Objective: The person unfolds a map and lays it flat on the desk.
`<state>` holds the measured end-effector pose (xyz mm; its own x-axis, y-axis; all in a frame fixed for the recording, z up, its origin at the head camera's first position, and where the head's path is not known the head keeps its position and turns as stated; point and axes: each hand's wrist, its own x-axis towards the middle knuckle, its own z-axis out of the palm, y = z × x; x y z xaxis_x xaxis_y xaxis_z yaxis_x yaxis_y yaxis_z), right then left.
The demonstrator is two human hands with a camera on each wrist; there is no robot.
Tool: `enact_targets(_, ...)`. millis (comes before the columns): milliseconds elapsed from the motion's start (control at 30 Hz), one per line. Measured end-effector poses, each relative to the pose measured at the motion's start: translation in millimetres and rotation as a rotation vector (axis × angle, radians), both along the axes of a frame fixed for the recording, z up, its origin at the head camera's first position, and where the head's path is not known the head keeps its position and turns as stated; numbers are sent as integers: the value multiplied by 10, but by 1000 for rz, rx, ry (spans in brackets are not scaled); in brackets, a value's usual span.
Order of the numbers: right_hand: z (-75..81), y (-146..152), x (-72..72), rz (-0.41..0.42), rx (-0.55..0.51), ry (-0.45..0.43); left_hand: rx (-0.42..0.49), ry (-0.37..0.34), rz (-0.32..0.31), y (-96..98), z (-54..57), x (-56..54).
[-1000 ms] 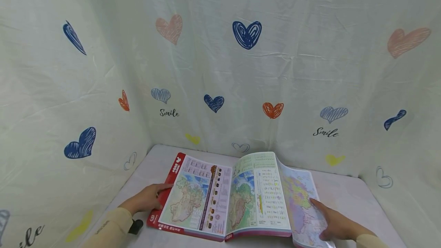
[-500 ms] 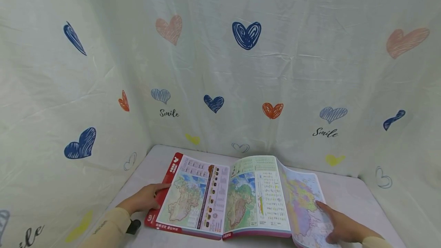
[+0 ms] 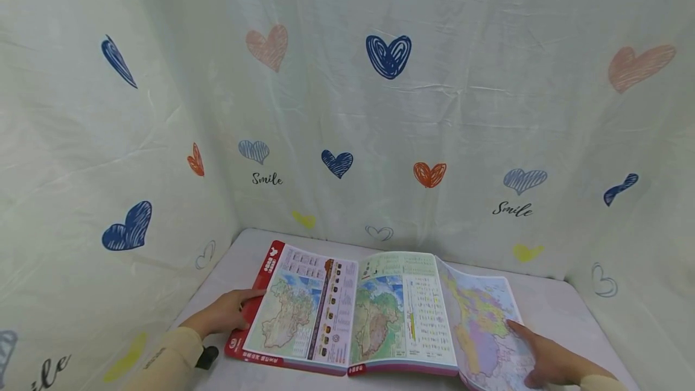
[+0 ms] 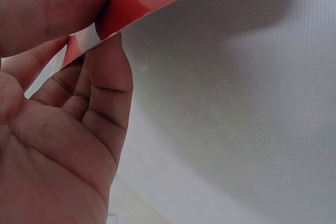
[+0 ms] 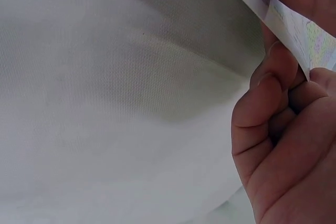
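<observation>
An atlas (image 3: 380, 318) lies spread on the table, its printed maps facing up. My left hand (image 3: 217, 314) pinches its red left border (image 3: 237, 343), thumb above and curled fingers beneath, as the left wrist view shows. Along the far right edge, my right hand (image 3: 554, 359) pinches a pastel map page (image 3: 480, 324) between thumb and curled fingers. In the right wrist view the white page edge (image 5: 289, 43) runs between thumb and fingers. The middle page (image 3: 404, 312) bows up and slopes down toward the pastel page.
A white tabletop (image 3: 244, 246) carries the atlas. Pale curtains (image 3: 347, 107) printed with hearts and "Smile" stand behind and at both sides. A small black object (image 3: 207, 356) shows by the left cuff (image 3: 174, 355).
My right hand has moved right and a little nearer, drawing the pastel page outward. The left hand has shifted slightly left with the red border. The middle page bows lower, and the atlas spreads wider.
</observation>
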<state>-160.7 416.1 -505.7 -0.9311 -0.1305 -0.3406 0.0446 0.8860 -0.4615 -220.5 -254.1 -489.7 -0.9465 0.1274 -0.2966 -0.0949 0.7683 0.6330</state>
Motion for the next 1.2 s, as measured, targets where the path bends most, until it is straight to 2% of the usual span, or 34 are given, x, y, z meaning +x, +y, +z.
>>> enact_targets(300,14,98,57,19,0,10,3,-6,8,-12,12,6)
enact_targets(700,38,183,35,-55,26,-65,6,-8,8,-45,11,-10)
enact_targets(900,54,234,15,-11,28,-31,7,-15,18,-49,-6,-18)
enact_targets(1200,62,264,-3,-25,25,-56,-4,-12,25,-23,-33,-8)
